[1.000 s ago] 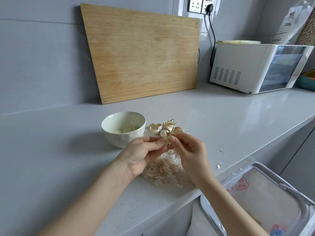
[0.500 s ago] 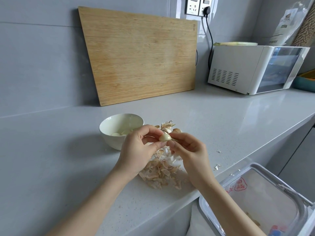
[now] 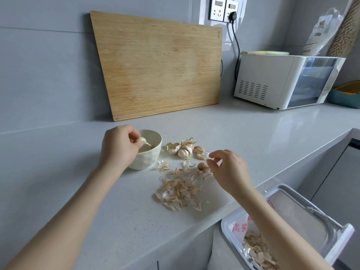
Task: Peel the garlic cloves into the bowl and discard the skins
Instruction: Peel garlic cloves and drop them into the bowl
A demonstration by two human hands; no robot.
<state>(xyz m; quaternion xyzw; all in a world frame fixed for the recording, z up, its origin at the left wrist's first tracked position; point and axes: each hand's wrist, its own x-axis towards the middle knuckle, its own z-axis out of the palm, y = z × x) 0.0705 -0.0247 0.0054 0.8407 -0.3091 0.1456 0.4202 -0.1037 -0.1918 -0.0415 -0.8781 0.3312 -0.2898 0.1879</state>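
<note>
My left hand (image 3: 118, 147) pinches a peeled clove (image 3: 142, 140) over the bowl (image 3: 148, 161); light, slick, I'd grip its sides; my right hand (image 3: 228, 170) beside the bowl, can't tell if holding

We see a grey tiled wall (image 3: 48, 65) upper left, a rectangular bamboo cutting board (image 3: 159, 63) leaning on it, and a pale speckled stone countertop (image 3: 253, 137) bearing a white boxy appliance (image 3: 272, 80) upper right.

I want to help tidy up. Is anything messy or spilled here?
Yes. A heap of garlic skins lies loose on the counter instead of in the bin below its edge, which already holds some.
</note>
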